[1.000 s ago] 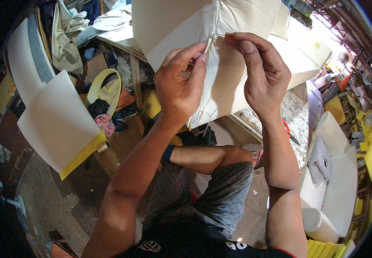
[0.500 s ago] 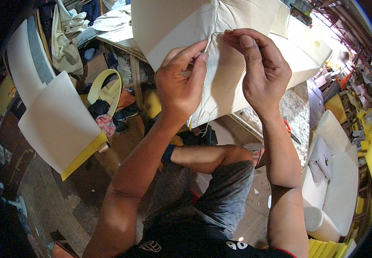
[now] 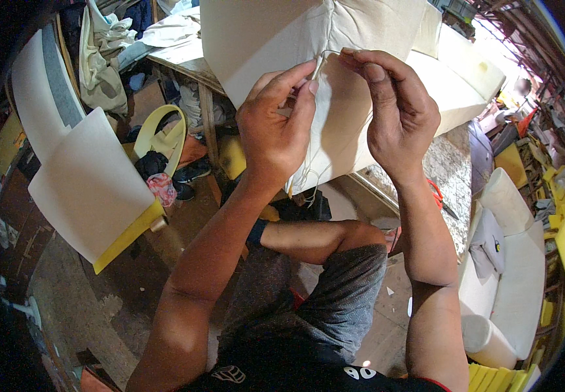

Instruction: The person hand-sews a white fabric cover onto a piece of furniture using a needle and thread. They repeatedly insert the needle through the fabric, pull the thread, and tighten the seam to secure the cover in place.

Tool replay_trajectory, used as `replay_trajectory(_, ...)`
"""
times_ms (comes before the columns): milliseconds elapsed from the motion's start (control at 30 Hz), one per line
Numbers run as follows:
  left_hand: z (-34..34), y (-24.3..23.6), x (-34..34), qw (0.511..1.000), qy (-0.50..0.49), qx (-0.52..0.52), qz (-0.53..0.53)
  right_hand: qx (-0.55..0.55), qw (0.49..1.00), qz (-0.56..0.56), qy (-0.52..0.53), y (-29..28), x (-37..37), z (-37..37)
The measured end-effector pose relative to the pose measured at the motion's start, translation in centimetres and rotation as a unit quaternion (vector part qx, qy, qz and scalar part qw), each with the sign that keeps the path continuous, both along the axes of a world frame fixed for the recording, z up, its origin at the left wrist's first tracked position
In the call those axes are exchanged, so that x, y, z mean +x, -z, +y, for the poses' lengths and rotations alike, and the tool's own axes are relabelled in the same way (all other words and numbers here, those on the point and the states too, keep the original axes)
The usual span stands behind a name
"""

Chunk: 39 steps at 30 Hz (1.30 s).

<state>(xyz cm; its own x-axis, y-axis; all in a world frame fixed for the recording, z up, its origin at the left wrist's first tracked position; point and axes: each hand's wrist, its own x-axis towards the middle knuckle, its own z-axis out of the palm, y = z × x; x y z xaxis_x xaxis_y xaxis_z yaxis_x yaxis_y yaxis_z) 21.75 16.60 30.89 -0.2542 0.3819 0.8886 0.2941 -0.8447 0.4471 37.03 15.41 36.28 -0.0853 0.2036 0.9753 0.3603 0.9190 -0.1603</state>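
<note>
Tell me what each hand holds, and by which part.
Left hand pinches the thread against the cushion seam. Right hand grips a thin curved needle by its end.

Bright daylight from upper right, sharp centre, dark bowed fisheye rim

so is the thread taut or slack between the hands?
Taut: the thread runs in a thin tight line from left hand to right hand, above the cushion.

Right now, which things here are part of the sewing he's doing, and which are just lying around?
In use:
left hand
right hand
curved needle
cream cushion cover
loose thread

Lying about:
red-handled scissors
foam panel with a yellow edge
white armrest cushion
heaped cloth
</note>
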Motion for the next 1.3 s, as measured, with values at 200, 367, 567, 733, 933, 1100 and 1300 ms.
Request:
replay_trajectory(200, 0.0, -0.1, 0.0, 1.000, 0.005, -0.002, 0.000, -0.013, 1.000, 0.007, -0.013, 0.0, 0.1, 0.0)
replay_trajectory(367, 0.0, 0.0, -0.1, 1.000, 0.000, -0.007, 0.007, -0.006, 1.000, -0.007, -0.007, 0.0, 0.2, 0.2)
replay_trajectory(567, -0.1, -0.1, -0.1, 1.000, 0.008, -0.006, 0.005, 0.006, 1.000, -0.013, 0.003, -0.1, 0.2, 0.2)
replay_trajectory(733, 0.0, 0.0, -0.1, 1.000, 0.001, 0.000, 0.008, 0.002, 1.000, -0.024, 0.013, -0.3, 0.1, 0.0)
replay_trajectory(933, -0.1, -0.1, -0.1, 1.000, -0.009, -0.012, 0.009, 0.010, 0.999, -0.023, 0.040, -0.8, -0.2, 0.1)
replay_trajectory(1100, -0.2, -0.2, 0.0, 1.000, -0.002, -0.019, 0.003, -0.004, 0.999, 0.000, 0.033, -1.0, -0.5, 0.0)
replay_trajectory(1300, -0.4, -0.3, 0.0, 0.999, 0.009, -0.048, -0.006, -0.036, 0.997, -0.036, 0.049, -1.4, -0.4, -0.5)
